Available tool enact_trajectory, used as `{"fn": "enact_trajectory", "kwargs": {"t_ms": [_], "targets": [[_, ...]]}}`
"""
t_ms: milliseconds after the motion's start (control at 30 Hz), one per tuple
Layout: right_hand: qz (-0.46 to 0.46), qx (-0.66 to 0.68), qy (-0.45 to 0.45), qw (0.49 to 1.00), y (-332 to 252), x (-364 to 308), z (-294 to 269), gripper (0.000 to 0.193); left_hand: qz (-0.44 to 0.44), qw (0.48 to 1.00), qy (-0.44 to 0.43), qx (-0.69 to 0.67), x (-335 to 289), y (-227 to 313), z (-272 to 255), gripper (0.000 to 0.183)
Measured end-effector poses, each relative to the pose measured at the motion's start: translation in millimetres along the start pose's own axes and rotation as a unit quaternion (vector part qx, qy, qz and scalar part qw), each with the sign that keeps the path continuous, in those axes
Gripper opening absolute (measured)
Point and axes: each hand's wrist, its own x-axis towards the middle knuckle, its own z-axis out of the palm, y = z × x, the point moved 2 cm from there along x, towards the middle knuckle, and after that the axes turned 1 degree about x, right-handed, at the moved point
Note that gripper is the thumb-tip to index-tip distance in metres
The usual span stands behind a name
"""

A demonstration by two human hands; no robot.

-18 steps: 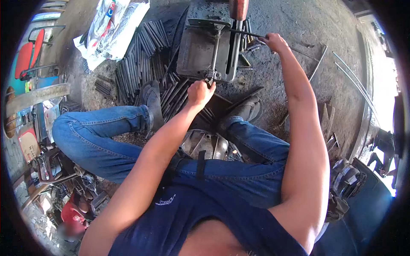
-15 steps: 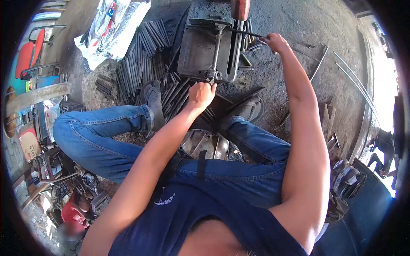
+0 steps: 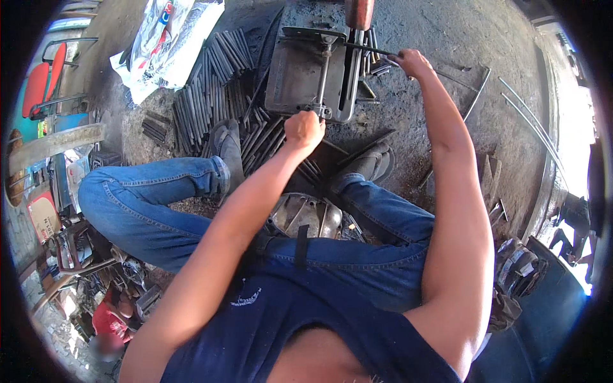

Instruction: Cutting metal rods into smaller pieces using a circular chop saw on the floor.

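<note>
Scuffed grey metal here: a flat, round-cornered machine base (image 3: 296, 82) far centre, a smooth, round clamp screw (image 3: 324, 70) along it, slim dark cut rods (image 3: 211, 96) heaped left. The left hand (image 3: 305, 131) curls tight over the screw's near end; the right hand (image 3: 414, 64) closes round the right end of a long dark bar (image 3: 370, 48), which reaches the base's far right side.

One metal machine (image 3: 287, 83), two shoes (image 3: 373, 163), one red chair (image 3: 36, 90)
</note>
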Motion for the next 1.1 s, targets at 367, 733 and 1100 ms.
{"fn": "enact_trajectory", "kwargs": {"t_ms": [367,733,1100], "targets": [[-0.017,-0.014,0.037,0.999,6.9,11.2,6.3,0.054,-0.152,0.585,-0.369,-0.706,-7.9,-50.0,22.4,0.056],[-0.021,-0.005,0.04,0.999,0.5,5.3,-4.6,0.055,-0.173,0.203,-0.305,-0.914,-10.4,-30.9,78.0,0.024],[-0.006,-0.012,0.01,1.0,-0.3,11.9,-3.9,0.058,-0.204,0.262,-0.258,-0.907,-15.0,-29.0,65.6,0.019]]}}
